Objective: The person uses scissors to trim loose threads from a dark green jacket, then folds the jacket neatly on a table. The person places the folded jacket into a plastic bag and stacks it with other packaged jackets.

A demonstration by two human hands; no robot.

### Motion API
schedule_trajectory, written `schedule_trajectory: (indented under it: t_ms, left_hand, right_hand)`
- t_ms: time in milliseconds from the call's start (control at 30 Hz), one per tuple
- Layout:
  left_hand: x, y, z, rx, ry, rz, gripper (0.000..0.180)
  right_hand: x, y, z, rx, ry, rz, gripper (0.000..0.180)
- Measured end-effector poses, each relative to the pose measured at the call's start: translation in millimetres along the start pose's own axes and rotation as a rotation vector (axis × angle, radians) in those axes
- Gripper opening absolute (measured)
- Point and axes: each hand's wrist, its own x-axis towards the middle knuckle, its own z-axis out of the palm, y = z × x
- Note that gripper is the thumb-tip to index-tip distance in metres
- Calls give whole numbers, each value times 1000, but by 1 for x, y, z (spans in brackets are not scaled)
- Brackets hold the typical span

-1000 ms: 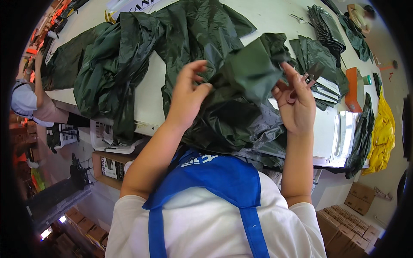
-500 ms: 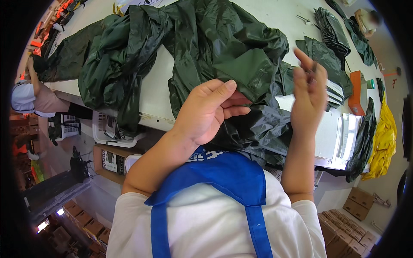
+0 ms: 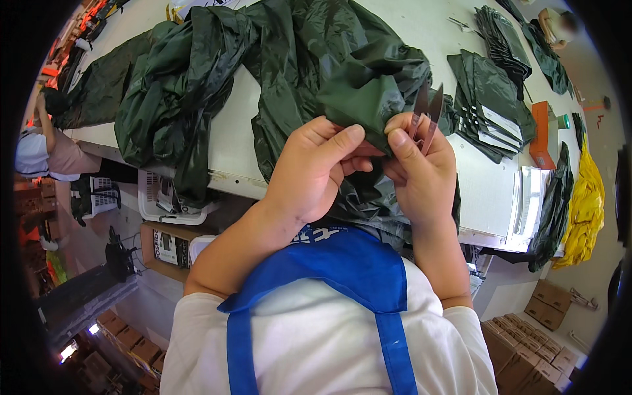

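A dark green rain garment (image 3: 342,72) lies bunched over the white table (image 3: 237,151), part of it hanging over the near edge. My left hand (image 3: 316,168) pinches a fold of this garment close to my chest. My right hand (image 3: 421,171) holds small thread snips (image 3: 426,115), blades pointing up, and also touches the same fold. Both hands meet at the fold, thumbs almost touching.
More green garments (image 3: 164,85) are heaped at the table's left. Folded green pieces (image 3: 490,99) are stacked at the right, beside an orange box (image 3: 543,131) and a yellow garment (image 3: 582,204). Another person (image 3: 49,155) sits at far left. Cardboard boxes (image 3: 533,355) stand on the floor.
My hands have come together at the garment fold. The right hand lowered with the snips toward the left hand, which turned to pinch the fabric.
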Motion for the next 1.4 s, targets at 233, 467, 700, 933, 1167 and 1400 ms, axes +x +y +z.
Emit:
schedule_trajectory:
  t_ms: [233, 467, 700, 933, 1167, 1400]
  left_hand:
    - [-4, 6, -1, -1, -7, 21, 14]
    - [-7, 0, 3, 122, -5, 84, 13]
    - [-6, -4, 6, 187, -21, 141, 13]
    - [-8, -4, 3, 232, -25, 169, 15]
    - [-7, 8, 7, 43, -25, -12, 21]
    - [-6, 11, 7, 16, -34, -37, 19]
  right_hand:
    - [-6, -4, -43, -628, 34, -484, 35]
    - [-14, -19, -27, -861, -7, -389, 30]
    - [-16, -19, -23, -830, 20, -376, 28]
    - [-16, -9, -27, -749, 49, -373, 24]
    - [-8, 10, -51, -713, 240, -528, 30]
    - [-7, -9, -44, -953, 33, -706, 40]
